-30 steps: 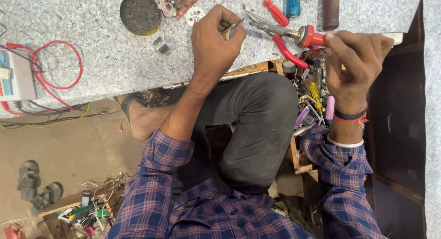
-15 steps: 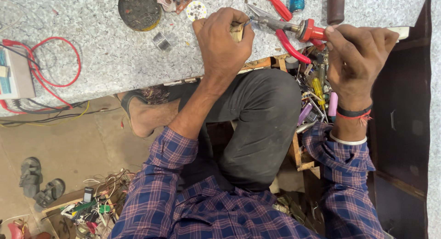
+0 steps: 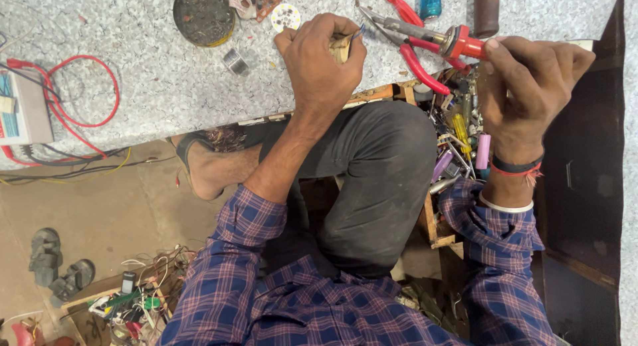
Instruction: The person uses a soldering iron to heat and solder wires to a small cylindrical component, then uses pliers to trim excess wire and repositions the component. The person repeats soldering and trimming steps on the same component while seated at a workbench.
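Left hand [image 3: 322, 63] has shifted slightly right and nearer, its fingers [image 3: 345, 43] now closed around a small tan part [image 3: 341, 48]. Right hand [image 3: 528, 80] has drawn the red-collared tool [image 3: 458, 41] slightly left.

The bench [image 3: 133, 87] has a speckled grey top, smooth and matt like laminate or stone. The pliers [image 3: 405, 33] show dull bare metal at the nose and glossy red plastic on the handles. The soldering iron [image 3: 458, 41] wears a shiny red plastic collar. The round tin [image 3: 203, 15] is dull metal — its contents look dark and crusty. The shirt [image 3: 266, 299] is soft checked cloth; the trousers [image 3: 385, 173] are matt dark cloth. The wires [image 3: 80, 93] are glossy red plastic.
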`<state>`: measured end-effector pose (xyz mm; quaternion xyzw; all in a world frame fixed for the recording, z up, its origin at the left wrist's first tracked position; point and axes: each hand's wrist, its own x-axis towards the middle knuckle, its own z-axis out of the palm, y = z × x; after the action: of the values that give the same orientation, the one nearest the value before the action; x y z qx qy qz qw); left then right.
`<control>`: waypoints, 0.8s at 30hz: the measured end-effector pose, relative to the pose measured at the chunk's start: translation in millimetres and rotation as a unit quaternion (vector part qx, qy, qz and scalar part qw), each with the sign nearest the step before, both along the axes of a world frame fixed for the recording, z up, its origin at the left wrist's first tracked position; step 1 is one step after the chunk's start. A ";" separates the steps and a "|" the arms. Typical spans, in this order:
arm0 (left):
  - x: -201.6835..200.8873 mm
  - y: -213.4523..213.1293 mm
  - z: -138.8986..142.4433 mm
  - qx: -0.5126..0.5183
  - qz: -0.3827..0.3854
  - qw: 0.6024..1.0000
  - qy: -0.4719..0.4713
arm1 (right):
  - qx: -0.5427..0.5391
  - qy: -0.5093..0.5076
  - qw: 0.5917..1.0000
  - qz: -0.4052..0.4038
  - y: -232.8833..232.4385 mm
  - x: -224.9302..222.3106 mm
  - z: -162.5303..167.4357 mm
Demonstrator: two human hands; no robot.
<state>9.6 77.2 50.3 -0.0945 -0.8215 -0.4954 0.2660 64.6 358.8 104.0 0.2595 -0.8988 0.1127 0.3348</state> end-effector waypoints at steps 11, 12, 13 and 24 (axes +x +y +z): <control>11.0 4.2 6.2 -0.030 0.030 0.999 0.025 | -0.008 -0.009 1.000 0.017 -10.6 0.7 0.1; 11.8 4.4 7.0 -0.035 0.034 0.998 0.030 | -0.008 -0.003 1.000 0.023 -11.3 0.2 0.4; 12.2 4.7 7.5 -0.038 0.039 0.998 0.035 | -0.009 -0.006 1.000 0.022 -11.6 0.2 0.6; 12.2 5.5 1.8 -0.044 0.043 0.997 0.047 | -0.012 -0.024 1.000 0.009 -10.0 1.1 -3.7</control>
<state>21.8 82.7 52.1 -0.0937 -0.8325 -0.4415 0.3213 65.7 348.8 100.2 0.2603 -0.9029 0.1327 0.3151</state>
